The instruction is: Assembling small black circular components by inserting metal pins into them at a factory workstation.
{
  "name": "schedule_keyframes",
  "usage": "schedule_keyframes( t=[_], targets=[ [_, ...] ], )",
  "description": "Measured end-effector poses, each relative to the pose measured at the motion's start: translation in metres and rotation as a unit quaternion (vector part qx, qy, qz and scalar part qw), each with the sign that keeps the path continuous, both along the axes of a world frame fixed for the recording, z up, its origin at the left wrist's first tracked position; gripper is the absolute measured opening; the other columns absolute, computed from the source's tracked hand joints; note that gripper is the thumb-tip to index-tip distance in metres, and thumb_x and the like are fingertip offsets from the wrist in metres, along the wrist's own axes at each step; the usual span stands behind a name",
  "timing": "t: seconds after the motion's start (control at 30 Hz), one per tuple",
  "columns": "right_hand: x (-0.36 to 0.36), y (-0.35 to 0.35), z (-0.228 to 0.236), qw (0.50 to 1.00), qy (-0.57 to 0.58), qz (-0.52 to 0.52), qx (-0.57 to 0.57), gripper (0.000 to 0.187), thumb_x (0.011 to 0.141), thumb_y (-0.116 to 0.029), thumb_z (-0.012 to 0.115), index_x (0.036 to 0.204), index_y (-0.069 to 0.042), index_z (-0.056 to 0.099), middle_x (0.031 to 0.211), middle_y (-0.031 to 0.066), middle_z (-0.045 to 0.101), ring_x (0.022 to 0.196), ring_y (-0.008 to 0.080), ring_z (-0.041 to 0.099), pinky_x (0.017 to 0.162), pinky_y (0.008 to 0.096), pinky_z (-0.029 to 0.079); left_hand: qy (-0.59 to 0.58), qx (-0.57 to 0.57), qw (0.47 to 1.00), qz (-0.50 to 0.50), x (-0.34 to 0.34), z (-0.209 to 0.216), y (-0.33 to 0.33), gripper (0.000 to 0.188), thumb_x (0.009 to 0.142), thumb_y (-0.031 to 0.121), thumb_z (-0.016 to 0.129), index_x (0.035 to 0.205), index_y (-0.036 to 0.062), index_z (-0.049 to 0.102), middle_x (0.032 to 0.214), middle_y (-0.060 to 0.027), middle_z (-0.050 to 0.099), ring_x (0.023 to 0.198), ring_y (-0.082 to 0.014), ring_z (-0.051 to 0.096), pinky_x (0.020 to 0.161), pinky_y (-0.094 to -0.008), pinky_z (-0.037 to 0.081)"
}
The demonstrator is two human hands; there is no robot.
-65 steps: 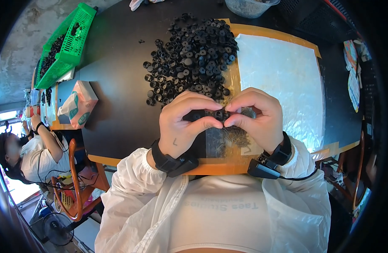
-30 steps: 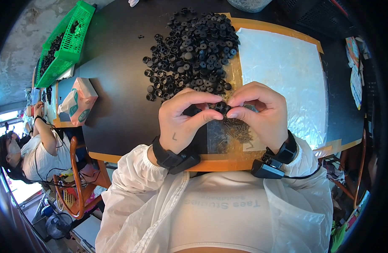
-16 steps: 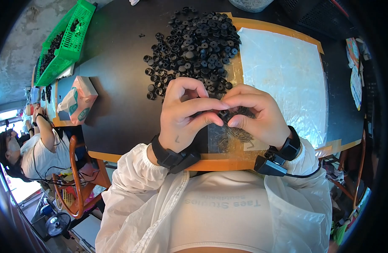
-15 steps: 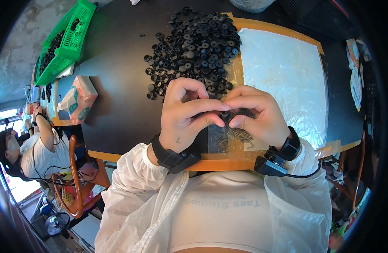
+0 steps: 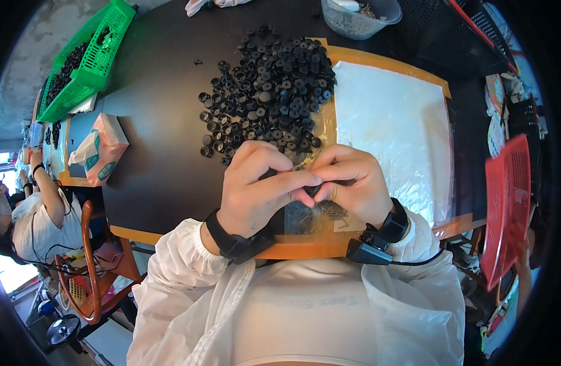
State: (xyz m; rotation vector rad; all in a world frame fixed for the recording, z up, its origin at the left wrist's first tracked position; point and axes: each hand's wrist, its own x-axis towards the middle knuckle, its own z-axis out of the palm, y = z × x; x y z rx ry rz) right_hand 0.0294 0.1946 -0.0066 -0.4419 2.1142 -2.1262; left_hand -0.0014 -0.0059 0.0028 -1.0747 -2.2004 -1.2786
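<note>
My left hand (image 5: 259, 186) and my right hand (image 5: 352, 183) meet at the table's near edge, fingertips pinched together. Between them shows a sliver of a small black plastic part (image 5: 313, 190); the fingers cover most of it. Just beneath the right hand lies a heap of thin metal pins (image 5: 332, 211). Beyond both hands spreads a large pile of small round black plastic caps (image 5: 274, 91), some hollow side up, others showing a centre hole. Each of my wrists wears a black strapped device.
A white sheet (image 5: 393, 134) is taped down at right. Left stand a tissue pack (image 5: 110, 149) and a green basket (image 5: 103, 67) of black parts. A clear tub (image 5: 361, 23) and black crate (image 5: 442, 36) stand far. A red basket (image 5: 506, 213) is at right; another person (image 5: 39, 216) sits left.
The view has shifted, so the table appears lower and further left. A red basket with a person's arm by it has come in at right. My hands stay pinched together, the fingertips drawn closer.
</note>
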Motion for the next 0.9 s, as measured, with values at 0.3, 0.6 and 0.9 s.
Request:
schedule_keyframes(
  t=[0.3, 0.6, 0.9],
  targets=[
    [-0.005, 0.002, 0.013, 0.990, 0.092, 0.012, 0.107, 0.032, 0.076, -0.004, 0.075, 0.107, -0.003, 0.069, 0.100, 0.0111, 0.065, 0.088, 0.0240, 0.063, 0.081, 0.0331, 0.051, -0.079, 0.005, 0.996, -0.040, -0.003, 0.001, -0.009, 0.035, 0.064, 0.018, 0.083, 0.098, 0.0168, 0.075, 0.092, 0.0001, 0.056, 0.087, -0.0195, 0.053, 0.076, -0.0313, 0.044],
    [-0.005, 0.022, 0.044, 0.919, 0.171, -0.206, 0.289, 0.034, 0.076, -0.002, 0.072, 0.109, -0.008, 0.067, 0.095, 0.0088, 0.067, 0.088, 0.0269, 0.062, 0.080, 0.0358, 0.049, -0.057, 0.019, 0.998, -0.007, -0.002, 0.000, -0.011, 0.032, 0.072, -0.008, 0.074, 0.100, 0.0059, 0.070, 0.099, -0.0081, 0.054, 0.085, -0.0200, 0.055, 0.074, -0.0288, 0.046],
    [0.035, 0.198, 0.057, 0.505, 0.083, -0.551, 0.659, 0.036, 0.087, -0.028, 0.067, 0.118, -0.011, 0.064, 0.106, 0.0114, 0.069, 0.099, 0.0311, 0.062, 0.087, 0.0431, 0.047, -0.066, 0.062, 0.996, 0.028, 0.001, -0.002, -0.011, 0.038, 0.067, -0.013, 0.070, 0.096, 0.0108, 0.072, 0.095, -0.0046, 0.054, 0.082, -0.0197, 0.054, 0.072, -0.0286, 0.045]
  ],
)
